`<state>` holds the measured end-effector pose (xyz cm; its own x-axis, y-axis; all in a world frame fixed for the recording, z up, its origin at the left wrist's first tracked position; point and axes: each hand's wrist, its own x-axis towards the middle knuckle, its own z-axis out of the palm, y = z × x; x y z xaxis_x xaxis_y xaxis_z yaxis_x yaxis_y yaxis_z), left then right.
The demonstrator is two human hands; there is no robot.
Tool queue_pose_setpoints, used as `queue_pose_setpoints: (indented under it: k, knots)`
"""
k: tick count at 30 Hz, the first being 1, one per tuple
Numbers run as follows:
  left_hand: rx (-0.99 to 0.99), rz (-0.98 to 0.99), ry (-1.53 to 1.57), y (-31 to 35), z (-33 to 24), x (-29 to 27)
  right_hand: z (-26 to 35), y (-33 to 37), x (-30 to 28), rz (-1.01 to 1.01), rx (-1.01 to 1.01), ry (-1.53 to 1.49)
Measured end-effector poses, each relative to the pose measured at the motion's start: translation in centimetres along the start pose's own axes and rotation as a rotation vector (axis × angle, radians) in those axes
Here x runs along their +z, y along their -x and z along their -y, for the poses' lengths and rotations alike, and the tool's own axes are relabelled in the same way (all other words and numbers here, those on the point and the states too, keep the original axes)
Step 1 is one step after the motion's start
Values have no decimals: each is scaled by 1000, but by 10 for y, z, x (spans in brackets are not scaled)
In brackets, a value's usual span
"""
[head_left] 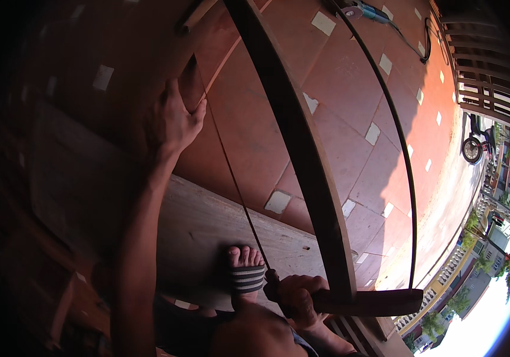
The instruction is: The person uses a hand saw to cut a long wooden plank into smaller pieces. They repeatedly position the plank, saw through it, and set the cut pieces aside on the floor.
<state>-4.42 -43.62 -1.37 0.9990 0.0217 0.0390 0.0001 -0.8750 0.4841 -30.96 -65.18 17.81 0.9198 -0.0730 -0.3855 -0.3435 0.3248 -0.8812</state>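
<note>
A large wooden frame saw (302, 125) slants across the middle, with its thin blade (231, 166) on the left and a dark curved tension line (400, 119) on the right. My right hand (302, 300) is closed around the near end of the saw, by the end bar (380, 302). Farther off, my left hand (174, 122) lies on the near end of a reddish-brown piece of wood (222, 44), thumb apart from the fingers. The blade crosses this wood close to the hand. Shadow hides part of the left fingers.
My foot, in a striped sandal (248, 278), rests on a grey wooden plank (207, 217). A blue-green angle grinder (371, 13) with a cord lies on the tiled floor (350, 89). A slatted wooden piece (490, 65) stands at right; a motorbike (475, 146) is outside.
</note>
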Motion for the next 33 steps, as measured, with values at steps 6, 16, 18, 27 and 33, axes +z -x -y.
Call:
queue_pose_setpoints:
  k: [6,16,18,27,33]
  knots:
    - [-97,112,-31,-3,-11,-6,-52,-188,60,-213,-201,-105]
    - [-33,94,-98,-1,5,-5,-21,-99,36,-132,-107,75]
    - [-40,106,-121,1,5,-10,-8,-39,11,-26,-76,117]
    - [-39,113,-117,-1,-12,-21,-50,-158,52,-130,-200,-155]
    - [-86,175,-116,-4,-20,-21,-25,-210,75,-176,-138,117]
